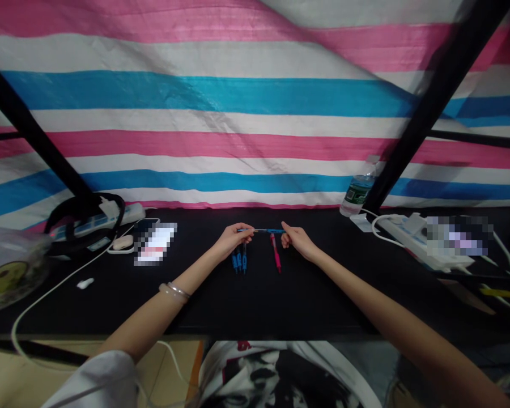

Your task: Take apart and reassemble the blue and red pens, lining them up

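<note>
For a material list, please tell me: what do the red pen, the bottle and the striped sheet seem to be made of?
Red pen: probably plastic, from its bright, even colour; too small to judge its shine.
Bottle: likely clear, smooth plastic, since its upper part is see-through.
Striped sheet: perhaps thin plastic, faintly glossy, with creases and light patches.

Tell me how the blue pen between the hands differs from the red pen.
Color: the blue pen has blue parts, while the red pen is pinkish red. 
Support: the blue pen is held by the left hand and right hand; the red pen lies on the black table. 
Direction: the blue pen runs sideways, the red pen roughly front to back. 
Both are slim.
</note>
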Motion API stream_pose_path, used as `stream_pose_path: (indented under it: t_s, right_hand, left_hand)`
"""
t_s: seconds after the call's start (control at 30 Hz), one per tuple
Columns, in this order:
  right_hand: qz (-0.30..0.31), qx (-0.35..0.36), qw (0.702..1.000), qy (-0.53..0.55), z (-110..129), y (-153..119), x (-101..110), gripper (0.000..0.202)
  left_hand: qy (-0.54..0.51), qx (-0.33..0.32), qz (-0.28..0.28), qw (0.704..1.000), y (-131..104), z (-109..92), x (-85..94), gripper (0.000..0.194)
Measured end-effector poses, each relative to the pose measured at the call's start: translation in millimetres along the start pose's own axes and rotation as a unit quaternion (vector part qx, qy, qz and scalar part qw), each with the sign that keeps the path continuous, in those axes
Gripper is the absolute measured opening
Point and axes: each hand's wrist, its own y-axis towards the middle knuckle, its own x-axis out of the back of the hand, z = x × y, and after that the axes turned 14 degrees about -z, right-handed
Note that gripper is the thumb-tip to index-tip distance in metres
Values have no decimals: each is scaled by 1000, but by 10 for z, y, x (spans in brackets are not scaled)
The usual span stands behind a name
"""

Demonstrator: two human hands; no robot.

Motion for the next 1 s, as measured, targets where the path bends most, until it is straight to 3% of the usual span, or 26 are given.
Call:
stream_pose_path:
  t_s: [0.27,0.57,0.8,0.9,1.0]
  right_hand:
    - [3,-2,999,33,33,-19,-6,25]
    - [29,-14,999,32,-3,32,21,48]
    - [16,59,998,-29,45,-24,-2,63]
    - [3,36,999,-31,58,-32,-11,61]
    - [-12,-4,1000,-1,33,-16,-9,45]
  left_hand:
    - [-13,1,2,1000,26,29,23,21]
    - [19,-2,-8,1000,-18,-15,-5,24]
    - [5,6,0,1000,-5,-14,-3,21]
    - [-3,11,4,1000,3,-8,2,19]
    - [-11,14,4,1000,10,-1,7,18]
